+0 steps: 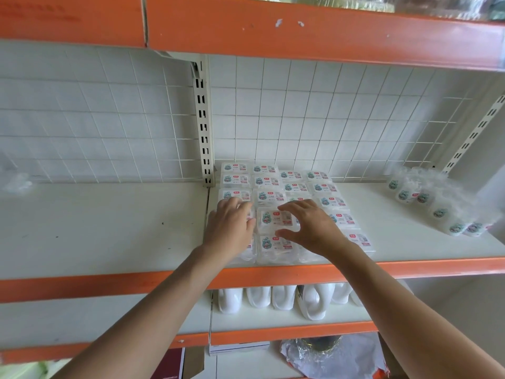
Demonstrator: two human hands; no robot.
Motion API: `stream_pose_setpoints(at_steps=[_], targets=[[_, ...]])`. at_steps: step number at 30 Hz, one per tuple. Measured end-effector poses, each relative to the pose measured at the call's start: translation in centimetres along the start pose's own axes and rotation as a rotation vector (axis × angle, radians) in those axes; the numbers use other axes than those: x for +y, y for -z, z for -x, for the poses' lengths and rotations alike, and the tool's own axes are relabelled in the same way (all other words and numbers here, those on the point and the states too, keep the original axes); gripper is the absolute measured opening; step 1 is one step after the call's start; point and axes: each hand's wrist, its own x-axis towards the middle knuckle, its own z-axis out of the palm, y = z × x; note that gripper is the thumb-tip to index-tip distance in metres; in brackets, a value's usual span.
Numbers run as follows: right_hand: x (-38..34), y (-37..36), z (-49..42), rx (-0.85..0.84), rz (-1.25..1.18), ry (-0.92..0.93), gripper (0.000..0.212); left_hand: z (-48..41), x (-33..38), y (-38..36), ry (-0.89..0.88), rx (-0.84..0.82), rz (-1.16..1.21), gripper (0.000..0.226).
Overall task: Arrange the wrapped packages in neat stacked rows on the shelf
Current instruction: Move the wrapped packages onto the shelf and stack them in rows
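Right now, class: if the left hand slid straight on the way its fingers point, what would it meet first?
The left hand points toward the back of the shelf. First it would likely meet the labelled package just beyond its fingertips, though their relative height is unclear.
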Motion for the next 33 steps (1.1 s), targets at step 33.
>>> stream_pose_setpoints(at_steps=[33], targets=[[-1.0, -2.1, -0.8, -0.158, 0.005, -0.141, 0.063, -0.9, -3.0, -1.9, 0.124, -0.239, 0.253, 0.065]])
